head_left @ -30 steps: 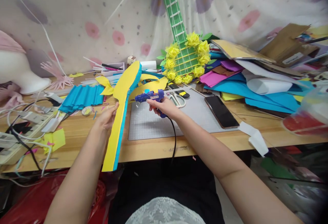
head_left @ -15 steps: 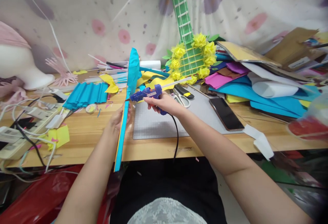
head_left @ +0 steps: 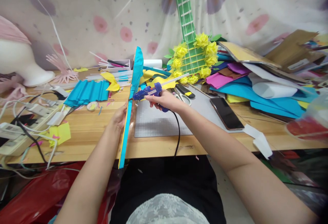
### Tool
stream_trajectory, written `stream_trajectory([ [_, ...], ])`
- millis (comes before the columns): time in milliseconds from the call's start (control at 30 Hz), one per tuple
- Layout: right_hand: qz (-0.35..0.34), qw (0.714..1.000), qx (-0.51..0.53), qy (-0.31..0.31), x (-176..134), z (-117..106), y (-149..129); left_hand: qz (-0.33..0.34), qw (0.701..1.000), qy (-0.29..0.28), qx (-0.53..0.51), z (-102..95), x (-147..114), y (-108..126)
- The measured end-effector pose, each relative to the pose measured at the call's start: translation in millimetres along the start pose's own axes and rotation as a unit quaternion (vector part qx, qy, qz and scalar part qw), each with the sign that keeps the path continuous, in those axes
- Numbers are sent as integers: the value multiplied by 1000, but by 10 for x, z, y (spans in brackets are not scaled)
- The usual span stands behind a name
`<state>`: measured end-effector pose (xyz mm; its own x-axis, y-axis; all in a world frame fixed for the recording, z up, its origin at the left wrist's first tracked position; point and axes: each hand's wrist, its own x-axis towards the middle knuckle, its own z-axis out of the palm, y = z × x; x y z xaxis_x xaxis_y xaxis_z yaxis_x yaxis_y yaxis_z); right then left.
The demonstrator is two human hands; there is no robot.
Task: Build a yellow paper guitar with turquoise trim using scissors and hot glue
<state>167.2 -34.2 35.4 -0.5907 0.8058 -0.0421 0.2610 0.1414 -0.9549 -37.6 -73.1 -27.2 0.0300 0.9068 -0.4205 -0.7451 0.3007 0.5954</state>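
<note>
My left hand (head_left: 120, 116) grips a long flat piece covered in blue paper (head_left: 126, 131), with a yellow edge showing along its left side. The piece stands on edge, its lower end reaching past the table's front. Wrapped around a blue glue gun (head_left: 147, 92) is my right hand (head_left: 164, 101). The gun's nozzle meets the blue edge near the middle, and whether it touches cannot be made out. A white glue stick (head_left: 176, 79) sticks out of the gun's back. Its black cord (head_left: 178, 131) hangs over the table edge. Most of my left fingers are hidden behind the piece.
A grey cutting mat (head_left: 159, 128) lies under the gun, with scissors (head_left: 186, 99), a utility knife (head_left: 185, 90) and a phone (head_left: 227, 113) on it. Pleated blue paper (head_left: 88, 92) and a power strip (head_left: 30, 128) are left. A green paper guitar (head_left: 188, 29) stands behind; paper sheets (head_left: 246, 90) pile up right.
The blue piece, both hands and the glue gun appear slightly further right, partly with a small shift of the whole view. The nozzle stays at the blue edge.
</note>
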Motion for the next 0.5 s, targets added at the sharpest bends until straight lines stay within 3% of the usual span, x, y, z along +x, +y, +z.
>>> stream_trajectory([
  [500,5,981,-179,72,31,-176,-197,10,994,-6,105,-47,14,-6],
])
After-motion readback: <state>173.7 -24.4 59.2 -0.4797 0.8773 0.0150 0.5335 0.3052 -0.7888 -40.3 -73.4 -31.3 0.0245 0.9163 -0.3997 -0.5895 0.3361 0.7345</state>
